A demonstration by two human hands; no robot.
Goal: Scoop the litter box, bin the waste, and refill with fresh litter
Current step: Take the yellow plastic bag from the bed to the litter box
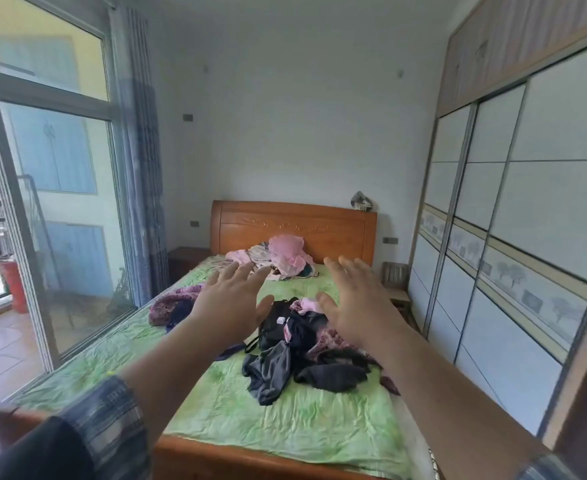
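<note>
Left hand (pixel 230 301), right hand (pixel 358 301): both held out over bed, fingers spread wide, holding nothing, apart from each other.
Dark clothes pile (pixel 302 362): mid bed, below and between hands.
Purple cloth (pixel 172 306): near bed's left edge.
Pink clothes (pixel 283 258): by headboard (pixel 337 230).
Bed (pixel 285 424): green sheet.
Wardrobe (pixel 527 202): right of bed.
Litter box: cannot tell where.

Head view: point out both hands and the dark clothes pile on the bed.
left hand (pixel 231 301), head view, back of the hand.
right hand (pixel 359 306), head view, back of the hand.
dark clothes pile (pixel 333 375), head view, black garment at its near edge.
</note>
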